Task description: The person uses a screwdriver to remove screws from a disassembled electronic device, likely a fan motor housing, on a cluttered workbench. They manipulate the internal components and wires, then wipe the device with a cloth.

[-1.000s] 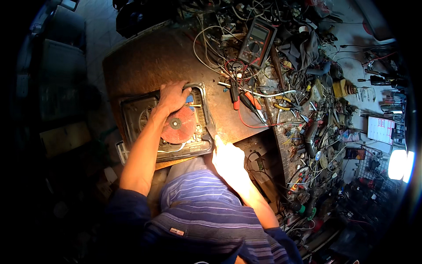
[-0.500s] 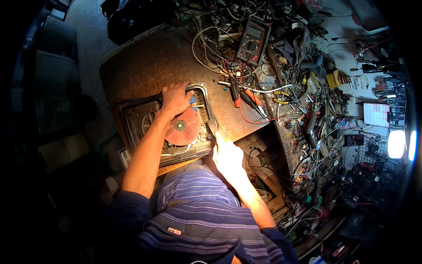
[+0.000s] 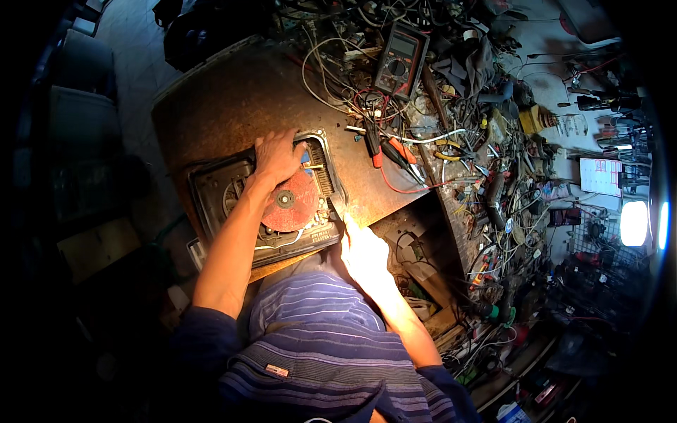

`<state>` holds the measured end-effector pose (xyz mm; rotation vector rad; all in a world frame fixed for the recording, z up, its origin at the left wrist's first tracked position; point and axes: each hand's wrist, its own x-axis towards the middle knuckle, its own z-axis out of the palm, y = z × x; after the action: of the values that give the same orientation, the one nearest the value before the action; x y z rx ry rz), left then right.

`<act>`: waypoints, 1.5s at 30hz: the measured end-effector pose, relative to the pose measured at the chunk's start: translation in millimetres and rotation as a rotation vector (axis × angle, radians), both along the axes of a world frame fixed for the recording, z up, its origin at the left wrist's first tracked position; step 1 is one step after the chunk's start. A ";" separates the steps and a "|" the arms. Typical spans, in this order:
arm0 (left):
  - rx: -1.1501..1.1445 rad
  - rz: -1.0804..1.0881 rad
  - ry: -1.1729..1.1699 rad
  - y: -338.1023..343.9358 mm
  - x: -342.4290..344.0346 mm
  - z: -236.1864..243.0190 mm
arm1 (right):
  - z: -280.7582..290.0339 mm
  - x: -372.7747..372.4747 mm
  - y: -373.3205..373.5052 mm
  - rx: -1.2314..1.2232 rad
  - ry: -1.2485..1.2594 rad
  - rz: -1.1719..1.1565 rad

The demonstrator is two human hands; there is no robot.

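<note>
An opened induction cooker (image 3: 211, 189), a dark square housing with circuitry inside, lies at the near edge of the wooden bench. A reddish-brown coil disc (image 3: 296, 203) with a small round centre piece sits in it. My left hand (image 3: 277, 161) grips the housing's far wall, fingers over the rim and thumb on the inside, beside a blue component (image 3: 306, 159). In my right hand (image 3: 364, 252), brightly lit, is a thin flat blade-like tool (image 3: 338, 205), fingers closed round it. Its tip meets the housing's right rim; its exact kind is unclear.
A multimeter (image 3: 399, 62) lies at the far side with red and black probes (image 3: 374, 148) and cables. To the right stretches a dense heap of tools, wires and parts (image 3: 493, 162). An open drawer-like space (image 3: 423, 243) with clutter lies right of my right hand.
The whole view has shifted slightly. Both hands keep their places at the cooker, and the blade-like tool stays against its right rim.
</note>
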<state>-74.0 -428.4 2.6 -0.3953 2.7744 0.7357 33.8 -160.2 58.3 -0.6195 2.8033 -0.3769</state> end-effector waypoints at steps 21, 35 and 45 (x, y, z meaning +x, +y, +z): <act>-0.022 -0.005 -0.005 -1.0 0.5 -1.4 | 0.8 -19.4 -22.2 0.010 -0.015 -0.027; 0.000 0.006 -0.066 -1.3 -2.8 0.6 | 0.4 -90.7 -62.0 -0.107 0.053 -0.053; 0.057 0.074 0.140 -6.0 11.6 7.9 | -10.2 -79.6 -17.7 -0.372 0.068 -0.127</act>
<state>-62.4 -434.4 10.5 -0.4538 2.8742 0.8894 -45.8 -177.9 48.1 -0.5341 2.8652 -0.9333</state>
